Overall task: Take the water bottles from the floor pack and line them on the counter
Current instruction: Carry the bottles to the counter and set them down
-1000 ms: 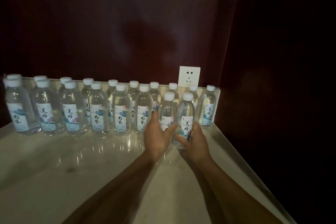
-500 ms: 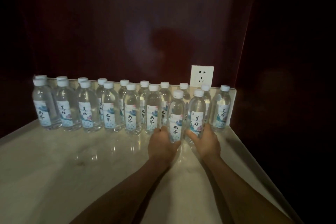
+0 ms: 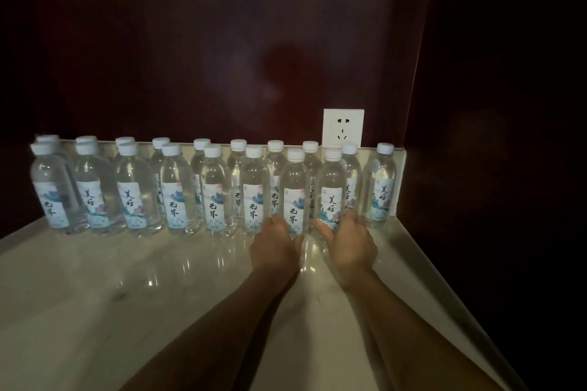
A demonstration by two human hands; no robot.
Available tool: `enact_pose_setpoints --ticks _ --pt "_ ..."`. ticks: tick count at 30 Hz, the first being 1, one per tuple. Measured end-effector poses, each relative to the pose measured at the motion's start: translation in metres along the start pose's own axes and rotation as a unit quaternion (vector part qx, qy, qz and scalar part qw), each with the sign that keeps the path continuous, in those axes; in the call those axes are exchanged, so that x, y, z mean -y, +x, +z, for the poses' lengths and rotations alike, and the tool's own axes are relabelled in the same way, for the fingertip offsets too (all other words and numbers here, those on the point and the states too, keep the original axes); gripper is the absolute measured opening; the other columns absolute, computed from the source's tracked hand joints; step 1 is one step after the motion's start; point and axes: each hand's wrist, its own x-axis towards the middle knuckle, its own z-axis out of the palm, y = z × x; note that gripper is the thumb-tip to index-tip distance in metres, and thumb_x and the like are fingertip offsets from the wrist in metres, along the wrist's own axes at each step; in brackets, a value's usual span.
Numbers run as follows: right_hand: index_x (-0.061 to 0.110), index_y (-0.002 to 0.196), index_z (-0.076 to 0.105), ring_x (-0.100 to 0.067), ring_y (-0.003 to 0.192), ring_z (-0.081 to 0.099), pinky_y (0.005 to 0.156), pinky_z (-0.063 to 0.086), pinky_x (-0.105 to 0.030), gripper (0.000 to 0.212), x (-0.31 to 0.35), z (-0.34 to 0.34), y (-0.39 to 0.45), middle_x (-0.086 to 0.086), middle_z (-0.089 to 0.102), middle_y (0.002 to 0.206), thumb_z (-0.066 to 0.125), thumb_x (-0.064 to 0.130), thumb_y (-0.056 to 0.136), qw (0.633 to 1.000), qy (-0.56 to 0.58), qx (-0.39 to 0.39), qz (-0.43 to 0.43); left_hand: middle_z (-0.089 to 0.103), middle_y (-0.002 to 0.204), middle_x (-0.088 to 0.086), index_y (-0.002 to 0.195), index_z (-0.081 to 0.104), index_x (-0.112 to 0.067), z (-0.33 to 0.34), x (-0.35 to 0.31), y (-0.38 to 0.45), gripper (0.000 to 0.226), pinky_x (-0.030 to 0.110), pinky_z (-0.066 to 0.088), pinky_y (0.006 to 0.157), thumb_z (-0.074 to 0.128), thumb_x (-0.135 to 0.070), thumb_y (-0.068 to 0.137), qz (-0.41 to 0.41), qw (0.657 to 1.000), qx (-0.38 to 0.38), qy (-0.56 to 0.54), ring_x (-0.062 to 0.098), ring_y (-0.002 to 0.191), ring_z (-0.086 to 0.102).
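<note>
Several clear water bottles with white caps stand in two rows along the back of the pale marble counter (image 3: 95, 279). My left hand (image 3: 275, 247) grips the base of one front-row bottle (image 3: 294, 187). My right hand (image 3: 347, 243) grips the base of the bottle (image 3: 332, 184) beside it. Both bottles stand upright on the counter, at the right end of the front row. One more bottle (image 3: 379, 187) stands alone at the far right of the back row. The floor pack is out of sight.
A white wall socket (image 3: 343, 127) sits on the dark red wall just above the low backsplash (image 3: 401, 181). The counter's right edge (image 3: 444, 295) drops into darkness. Bare counter lies in front of the rows.
My hands have set both bottles back toward the front row and slid lower on them. The view has shifted so the rows appear further right.
</note>
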Motion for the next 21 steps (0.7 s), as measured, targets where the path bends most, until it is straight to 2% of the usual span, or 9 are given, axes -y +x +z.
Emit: enact_pose_setpoints --ticks 3,6,10,15,21 --pt "0.013 0.129 0.043 -0.033 0.111 0.062 0.084 0.049 -0.039 0.073 -0.001 0.001 0.006 -0.012 0.061 0.126 0.050 0.070 0.086 1.000 -0.015 0.000 0.007 0.065 0.099 0.002 0.104 0.050 -0.018 0.001 -0.002 0.005 0.026 0.029 0.047 0.075 0.064 -0.038 0.096 -0.009 1.000 0.006 0.000 0.018 0.084 0.059" --pt "0.013 0.126 0.046 -0.034 0.109 0.063 0.086 0.049 -0.040 0.071 -0.002 0.003 0.008 -0.012 0.062 0.123 0.049 0.071 0.086 1.000 -0.015 0.006 0.009 0.068 0.103 0.004 0.110 0.052 -0.015 0.001 -0.004 0.010 0.030 0.034 0.051 0.081 0.063 -0.040 0.096 -0.017 1.000 0.009 0.021 0.024 0.096 0.067" --pt "0.010 0.114 0.055 -0.033 0.104 0.063 0.082 0.049 -0.038 0.065 -0.006 0.002 0.009 -0.012 0.067 0.114 0.058 0.067 0.084 0.998 0.052 0.018 -0.004 0.068 0.106 0.007 0.112 0.049 -0.015 0.003 -0.003 0.010 0.033 0.038 0.052 0.083 0.060 -0.042 0.097 -0.016 0.999 0.008 0.037 0.028 0.099 0.068" --pt "0.007 0.114 0.048 -0.035 0.105 0.064 0.084 0.053 -0.039 0.053 -0.006 0.003 0.007 -0.016 0.067 0.115 0.065 0.049 0.088 0.996 0.075 0.035 -0.019 0.067 0.109 0.008 0.113 0.047 -0.015 0.004 0.000 0.011 0.035 0.039 0.051 0.083 0.059 -0.044 0.097 -0.010 0.999 0.003 0.038 0.029 0.101 0.067" --pt "0.005 0.115 0.046 -0.037 0.107 0.062 0.086 0.051 -0.039 0.048 -0.004 0.004 0.007 -0.018 0.064 0.117 0.067 0.041 0.090 0.996 0.078 0.022 -0.021 0.067 0.114 0.011 0.119 0.047 -0.011 0.007 -0.001 0.012 0.040 0.041 0.051 0.085 0.057 -0.043 0.099 -0.013 0.998 0.000 0.061 0.033 0.106 0.066"
